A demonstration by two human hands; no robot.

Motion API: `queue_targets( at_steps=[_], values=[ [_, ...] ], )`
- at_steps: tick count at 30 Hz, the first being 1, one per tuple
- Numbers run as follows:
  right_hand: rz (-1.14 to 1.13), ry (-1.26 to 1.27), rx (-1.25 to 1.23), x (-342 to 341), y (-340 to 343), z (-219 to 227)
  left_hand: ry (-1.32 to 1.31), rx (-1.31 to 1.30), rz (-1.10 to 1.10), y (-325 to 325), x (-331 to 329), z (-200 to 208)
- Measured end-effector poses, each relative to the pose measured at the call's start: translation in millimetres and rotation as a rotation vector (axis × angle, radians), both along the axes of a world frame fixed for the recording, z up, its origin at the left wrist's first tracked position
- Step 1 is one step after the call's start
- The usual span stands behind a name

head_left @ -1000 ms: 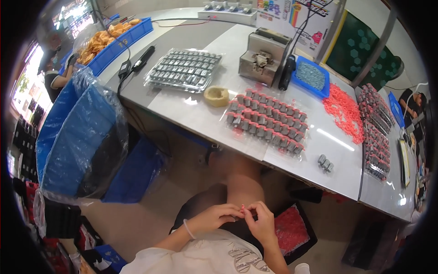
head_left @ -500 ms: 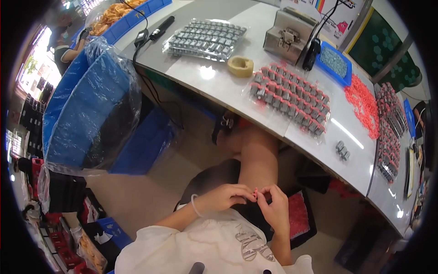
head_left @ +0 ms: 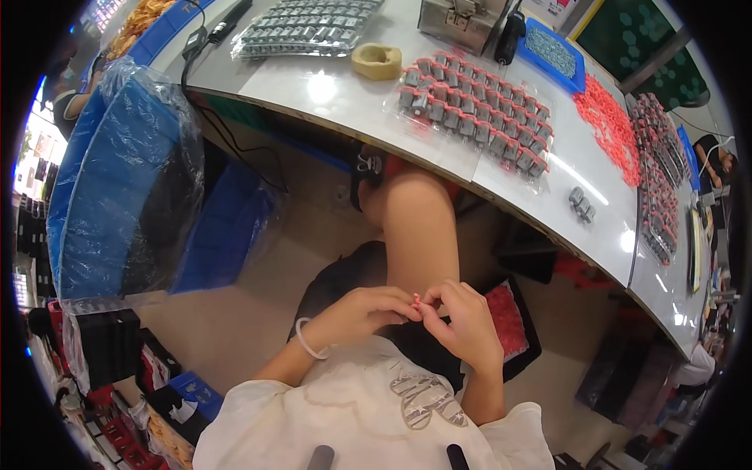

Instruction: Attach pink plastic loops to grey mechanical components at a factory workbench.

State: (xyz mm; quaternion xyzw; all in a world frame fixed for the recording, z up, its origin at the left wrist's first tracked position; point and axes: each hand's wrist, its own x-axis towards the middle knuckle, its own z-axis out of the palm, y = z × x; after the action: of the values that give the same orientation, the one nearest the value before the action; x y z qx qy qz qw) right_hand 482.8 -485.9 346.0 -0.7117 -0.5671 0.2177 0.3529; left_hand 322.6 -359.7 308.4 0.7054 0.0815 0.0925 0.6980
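Note:
A small red plastic piece (head_left: 417,298) is pinched between the fingertips of both hands, low over my lap. My left hand (head_left: 368,312), with a white band at its wrist, reaches it from the left, thumb and fingers closed on it. From the other side my right hand (head_left: 464,319) grips the same piece, its fingers curled. The fingertips cover most of it, so its exact shape is hard to make out. Beside my right hand, a dark box holds a mass of similar red pieces (head_left: 506,319).
On the white table (head_left: 352,129) lie a clear tray of grey parts with red pieces (head_left: 474,113), a red heap (head_left: 607,129), loose grey parts (head_left: 581,205), a yellow ring-shaped block (head_left: 377,61) and a blue tray (head_left: 580,82). A plastic-lined blue bin (head_left: 98,211) stands left.
The view has shifted, so the table sits higher in the picture. Both hands still pinch the red piece together; the right hand's fingers are more curled around it.

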Motion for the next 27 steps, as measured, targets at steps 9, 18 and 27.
queue_targets(
  at_steps=[9, 18, 27],
  values=[
    [-0.034, 0.123, 0.164, -4, 2, 7, 0.036, -0.074, 0.013, 4, -2, 25],
    [-0.189, 0.287, 0.195, 3, 4, 33, -0.066, -0.091, 0.002, 8, 23, 41],
    [-0.218, 0.426, 0.165, 10, 2, 12, -0.05, 0.019, 0.045, 7, 25, 22]
  ],
)
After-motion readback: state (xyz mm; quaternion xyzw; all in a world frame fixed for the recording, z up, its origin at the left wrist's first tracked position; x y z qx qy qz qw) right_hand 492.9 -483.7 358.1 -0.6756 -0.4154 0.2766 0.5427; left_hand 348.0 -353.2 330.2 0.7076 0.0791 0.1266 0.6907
